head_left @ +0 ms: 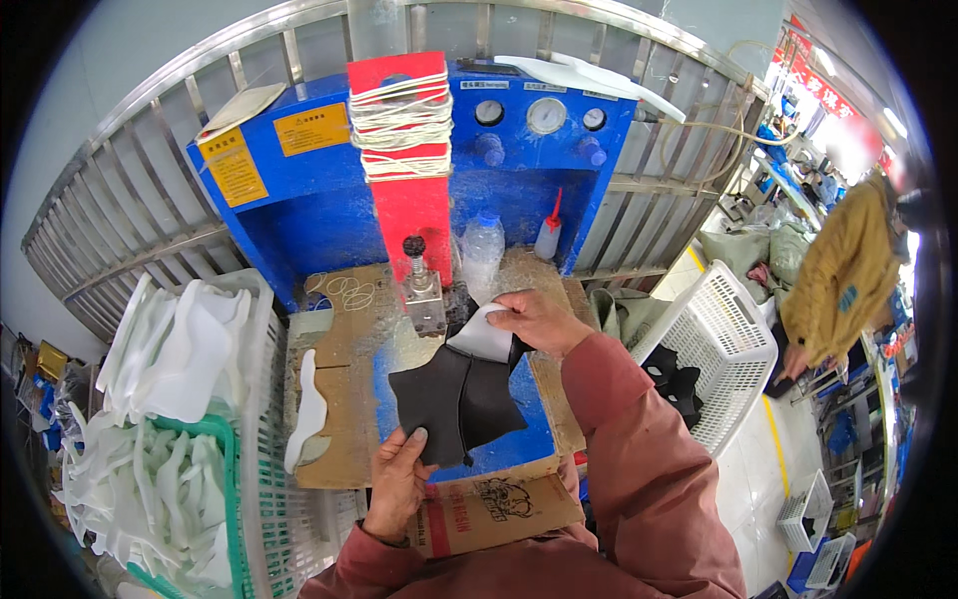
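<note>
Grip closed on both sides: left hand (395, 484) pinches the black two-panel piece (437, 399), right hand (544, 321) the pale piece (484, 339)

The black two-panel piece spreads from the left hand's fingertips toward 1 o'clock, its lower-left edge caught between thumb and fingers. Its middle seam, the clearest long axis, runs roughly from 12 to 6. The pale piece lies at its 12 o'clock end, over the top of the panels; whether the two are joined, I cannot tell. The right hand holds the pale piece by its upper edge, so the black panels lie toward 7 o'clock from that grip.

Just beyond, at about 11 o'clock from the black panels, stands the metal block (423, 305) at the foot of the red post (414, 215). The right hand is the nearer to it, with its fingertips toward the block's 3 o'clock side; the left hand is farther off, toward 6.

Under the panels is the blue-topped worktop (544, 429); whether they touch it is unclear. A white cutout (308, 409) lies at 9 o'clock. Farther out, a white crate (736, 344) with dark pieces (675, 384) stands at 3 o'clock.
</note>
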Action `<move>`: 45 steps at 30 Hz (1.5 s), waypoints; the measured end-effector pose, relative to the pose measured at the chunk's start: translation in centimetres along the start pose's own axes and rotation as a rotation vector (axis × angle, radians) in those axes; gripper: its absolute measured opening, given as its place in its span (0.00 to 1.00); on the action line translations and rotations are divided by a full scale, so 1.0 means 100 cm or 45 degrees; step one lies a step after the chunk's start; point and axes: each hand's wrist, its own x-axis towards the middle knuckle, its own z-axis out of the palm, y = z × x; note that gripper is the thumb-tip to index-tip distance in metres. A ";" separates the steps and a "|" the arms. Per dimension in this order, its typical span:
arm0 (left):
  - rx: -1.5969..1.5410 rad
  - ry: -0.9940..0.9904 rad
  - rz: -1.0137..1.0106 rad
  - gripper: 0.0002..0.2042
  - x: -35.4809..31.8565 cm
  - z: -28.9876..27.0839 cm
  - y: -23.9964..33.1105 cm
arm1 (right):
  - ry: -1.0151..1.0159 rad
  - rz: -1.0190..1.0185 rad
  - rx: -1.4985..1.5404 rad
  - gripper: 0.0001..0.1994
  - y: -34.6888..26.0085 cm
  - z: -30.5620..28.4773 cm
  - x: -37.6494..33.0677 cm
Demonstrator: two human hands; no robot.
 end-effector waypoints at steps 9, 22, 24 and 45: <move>0.103 0.003 0.046 0.15 0.000 0.001 0.009 | -0.037 0.025 0.088 0.14 -0.004 0.001 0.026; 0.094 -0.091 0.087 0.14 0.005 0.019 0.014 | 0.034 0.041 0.100 0.16 -0.006 -0.008 0.030; 0.112 -0.123 0.085 0.14 0.009 0.020 0.012 | 0.057 0.050 0.082 0.17 -0.005 -0.013 0.027; 0.166 -0.251 0.094 0.17 0.037 0.037 0.005 | 0.163 0.067 0.085 0.10 -0.001 -0.042 0.016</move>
